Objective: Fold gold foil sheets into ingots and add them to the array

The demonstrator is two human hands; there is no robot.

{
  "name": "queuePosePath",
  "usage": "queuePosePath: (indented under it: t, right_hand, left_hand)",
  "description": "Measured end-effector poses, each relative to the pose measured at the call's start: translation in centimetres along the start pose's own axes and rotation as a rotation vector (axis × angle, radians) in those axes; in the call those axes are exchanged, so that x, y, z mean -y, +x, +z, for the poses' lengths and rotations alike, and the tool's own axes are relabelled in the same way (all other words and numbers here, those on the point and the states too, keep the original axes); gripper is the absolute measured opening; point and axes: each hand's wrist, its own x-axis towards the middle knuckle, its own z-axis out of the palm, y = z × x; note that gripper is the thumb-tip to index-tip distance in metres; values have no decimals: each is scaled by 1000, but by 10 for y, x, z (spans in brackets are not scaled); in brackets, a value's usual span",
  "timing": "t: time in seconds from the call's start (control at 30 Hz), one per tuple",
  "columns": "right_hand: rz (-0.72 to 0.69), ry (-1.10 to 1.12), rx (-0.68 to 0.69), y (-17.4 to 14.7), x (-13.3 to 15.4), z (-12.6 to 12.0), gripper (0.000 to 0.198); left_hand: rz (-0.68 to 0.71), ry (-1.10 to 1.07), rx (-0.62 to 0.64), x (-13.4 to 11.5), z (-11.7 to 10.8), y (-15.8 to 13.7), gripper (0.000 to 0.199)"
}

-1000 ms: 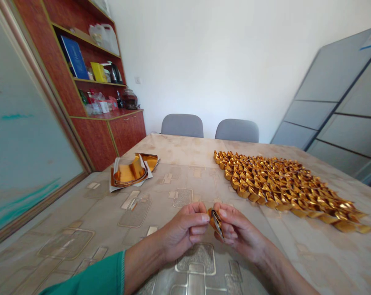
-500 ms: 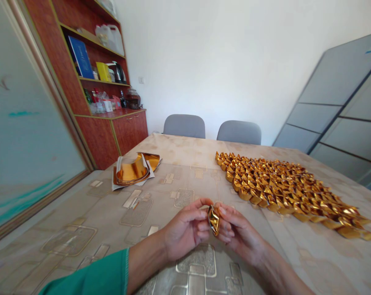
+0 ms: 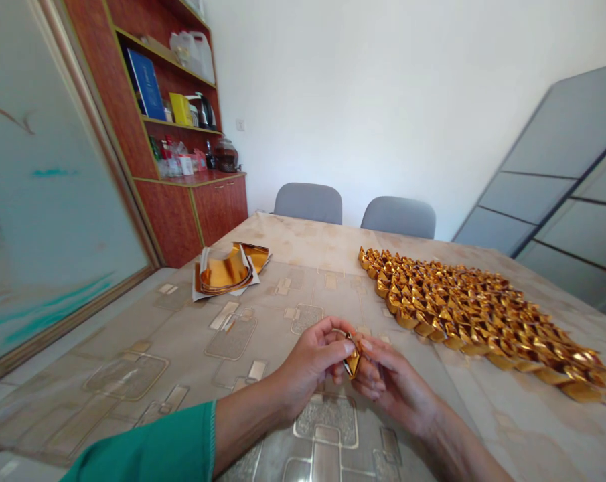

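Note:
A small folded gold foil paper ingot (image 3: 353, 365) is held between my two hands, just above the table near its front. My left hand (image 3: 317, 361) grips its left side, with the thumb pressed on its upper part. Around its right side close the fingers of my right hand (image 3: 390, 378). On the right, many finished-looking gold foil paper ingots (image 3: 463, 308) stand in tight rows. A stack of gold foil paper sheets (image 3: 225, 271), curled up at the edges, lies to the left beyond my left hand.
A patterned cover lies over the table (image 3: 282, 248). Two grey chairs (image 3: 307, 203) stand at its far side. At the back left is a wooden cabinet (image 3: 169, 207) with bottles and a kettle on its shelves; a frosted glass panel (image 3: 56, 201) is nearer.
My left thumb has moved onto the foil ingot's upper part. The view has turned slightly left, so the surroundings appear shifted to the right. Both hands still hold the ingot.

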Motion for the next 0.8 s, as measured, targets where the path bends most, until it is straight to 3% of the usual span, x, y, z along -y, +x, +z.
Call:
queuePosePath:
  t: [0.3,0.53,0.8]
  right_hand:
    - [18,5,-29,1,-2,-1,14]
    - [17,7,-22,1,-1,0,17]
    - [63,29,8,-1,-1,-1,15]
  left_hand:
    - [-87,-59,32,-1,-6,2,27]
    - [-29,-17,16,-2,-5,1,21]
    - [-125,-66,44,-11,-5,-1,20]
